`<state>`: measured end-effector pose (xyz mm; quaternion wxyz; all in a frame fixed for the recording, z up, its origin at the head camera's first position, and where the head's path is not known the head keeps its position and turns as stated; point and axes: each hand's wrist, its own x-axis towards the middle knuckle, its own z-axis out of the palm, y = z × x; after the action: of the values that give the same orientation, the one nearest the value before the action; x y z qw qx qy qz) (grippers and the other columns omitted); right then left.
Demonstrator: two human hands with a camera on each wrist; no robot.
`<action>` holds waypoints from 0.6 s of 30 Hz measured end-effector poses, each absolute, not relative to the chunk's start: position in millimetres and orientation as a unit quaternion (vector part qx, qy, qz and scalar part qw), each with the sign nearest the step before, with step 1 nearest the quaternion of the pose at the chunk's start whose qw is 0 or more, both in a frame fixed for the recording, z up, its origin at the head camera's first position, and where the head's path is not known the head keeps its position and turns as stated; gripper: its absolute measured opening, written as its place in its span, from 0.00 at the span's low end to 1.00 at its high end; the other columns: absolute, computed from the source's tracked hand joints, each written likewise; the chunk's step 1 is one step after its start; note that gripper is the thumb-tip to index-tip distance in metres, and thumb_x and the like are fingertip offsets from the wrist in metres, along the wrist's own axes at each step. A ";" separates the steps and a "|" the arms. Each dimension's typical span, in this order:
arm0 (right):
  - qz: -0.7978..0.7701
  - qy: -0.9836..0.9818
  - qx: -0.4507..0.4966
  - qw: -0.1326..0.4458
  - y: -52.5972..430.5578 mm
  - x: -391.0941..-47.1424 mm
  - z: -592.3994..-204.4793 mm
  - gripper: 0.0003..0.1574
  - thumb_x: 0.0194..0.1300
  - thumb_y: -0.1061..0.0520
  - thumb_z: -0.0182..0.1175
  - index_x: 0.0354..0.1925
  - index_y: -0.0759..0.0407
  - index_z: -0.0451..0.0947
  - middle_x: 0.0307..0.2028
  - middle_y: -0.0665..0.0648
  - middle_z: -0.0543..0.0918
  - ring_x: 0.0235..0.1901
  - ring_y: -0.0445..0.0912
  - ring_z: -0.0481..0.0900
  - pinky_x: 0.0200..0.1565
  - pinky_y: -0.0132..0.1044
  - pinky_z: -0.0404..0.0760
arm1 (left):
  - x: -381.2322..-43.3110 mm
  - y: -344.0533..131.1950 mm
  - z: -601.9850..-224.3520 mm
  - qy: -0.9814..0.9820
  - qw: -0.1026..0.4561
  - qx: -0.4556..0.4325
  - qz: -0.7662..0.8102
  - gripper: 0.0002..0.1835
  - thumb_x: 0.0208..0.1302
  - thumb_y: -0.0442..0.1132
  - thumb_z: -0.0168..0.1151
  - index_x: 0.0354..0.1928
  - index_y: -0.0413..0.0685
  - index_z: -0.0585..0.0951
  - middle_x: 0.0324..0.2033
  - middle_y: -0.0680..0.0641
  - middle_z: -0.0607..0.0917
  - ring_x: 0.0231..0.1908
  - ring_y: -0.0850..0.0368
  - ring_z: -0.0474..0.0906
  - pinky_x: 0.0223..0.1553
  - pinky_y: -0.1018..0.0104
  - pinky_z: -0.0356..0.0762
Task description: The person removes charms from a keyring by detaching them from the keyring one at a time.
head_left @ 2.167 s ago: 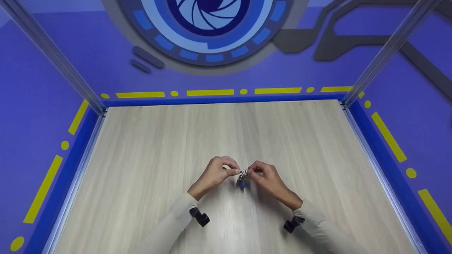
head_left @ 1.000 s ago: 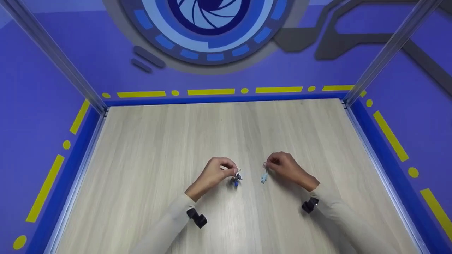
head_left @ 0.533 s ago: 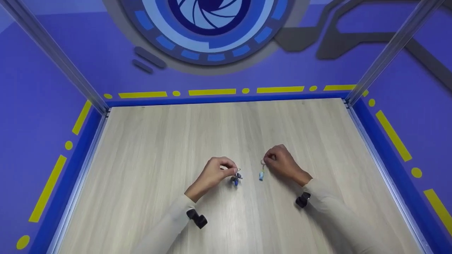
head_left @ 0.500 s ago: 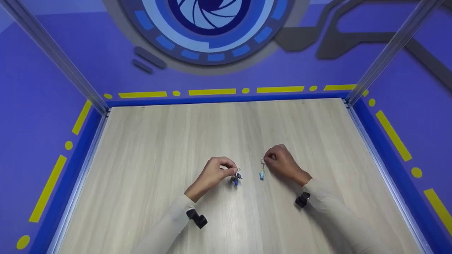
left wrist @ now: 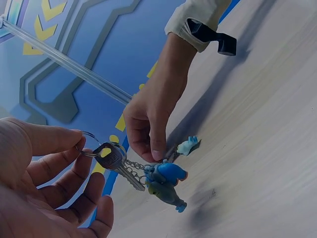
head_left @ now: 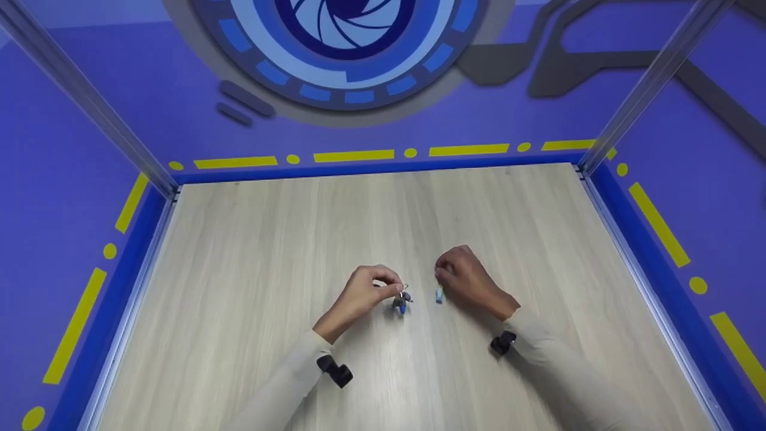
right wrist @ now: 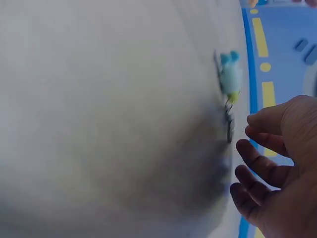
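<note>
My left hand (head_left: 368,294) pinches a metal key ring (left wrist: 89,148) between thumb and forefinger. From it hang a silver key (left wrist: 119,166) and, on chains, blue and grey figure charms (left wrist: 168,181), small in the head view. The other left fingers are loosely curled, away from the ring. A light-blue figure keychain (right wrist: 230,82) lies on the table, its metal ring toward my right hand (head_left: 470,276). The right wrist view shows that hand's loosely bent fingers beside the keychain, with a gap between fingertips and ring. In the head view, the right hand hides the keychain's ring.
Both hands are over a light wood table (head_left: 269,239). Blue panels with yellow marks (head_left: 353,155) and metal posts (head_left: 634,90) border it at the back and sides. Each sleeve carries a black wrist camera (head_left: 335,370).
My right hand drew away from the left with the light-blue keychain, lowered it to the table and let go of it. The left hand keeps its pinch on the key ring.
</note>
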<state>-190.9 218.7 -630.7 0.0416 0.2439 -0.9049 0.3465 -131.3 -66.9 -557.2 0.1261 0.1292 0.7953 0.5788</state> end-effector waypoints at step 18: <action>0.450 -0.817 0.360 0.013 178.8 -147.9 -595.7 0.07 0.74 0.65 0.71 0.48 0.59 0.87 0.48 0.55 0.89 0.54 0.54 0.84 0.59 0.51 0.81 | -131.2 -63.8 -555.6 0.784 0.123 0.151 0.589 0.04 0.72 0.35 0.72 0.39 0.43 0.91 0.40 0.50 0.91 0.46 0.57 0.83 0.57 0.44 0.81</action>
<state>-147.9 178.8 -595.7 0.0132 0.3600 -0.8173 0.4497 -131.2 -63.8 -555.6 0.1230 0.1510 0.7841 0.5893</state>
